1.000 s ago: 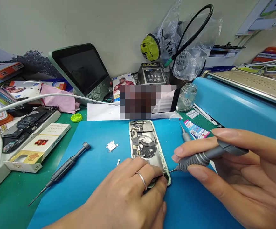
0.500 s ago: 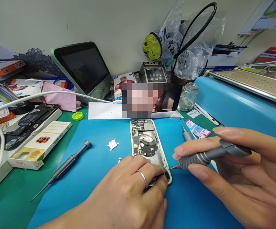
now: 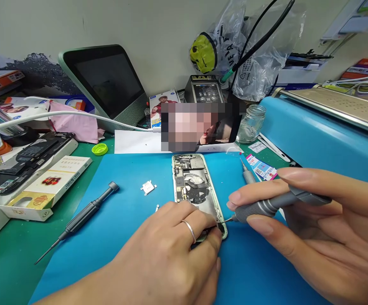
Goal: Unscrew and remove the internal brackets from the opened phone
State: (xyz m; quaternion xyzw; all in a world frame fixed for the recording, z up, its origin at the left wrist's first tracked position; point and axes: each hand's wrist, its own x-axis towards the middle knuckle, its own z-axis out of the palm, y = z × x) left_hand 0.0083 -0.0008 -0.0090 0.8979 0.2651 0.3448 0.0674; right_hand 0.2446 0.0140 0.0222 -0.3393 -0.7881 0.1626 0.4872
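**Slip risk on the opened phone (image 3: 196, 184)**

Lies on the blue mat (image 3: 129, 169) under the left hand (image 3: 174, 245), with fingers bunched; can't tell their grip. Has at its rim a screwdriver (image 3: 250, 211), pinched thumb-to-fingers in the right hand (image 3: 336, 237). Could get scratched by a sideways skid, or twist under too light a hold.

Pair of bare human hands, one palm-down, one palm-side showing.
Left hand (image 3: 174, 250), with smooth silver metal ring (image 3: 189, 228): near centre, forearm entering from near left, fingers curled, thumb and forefinger tips close together. Right hand (image 3: 346, 237): near right, thumb and fingers in pinching grip.
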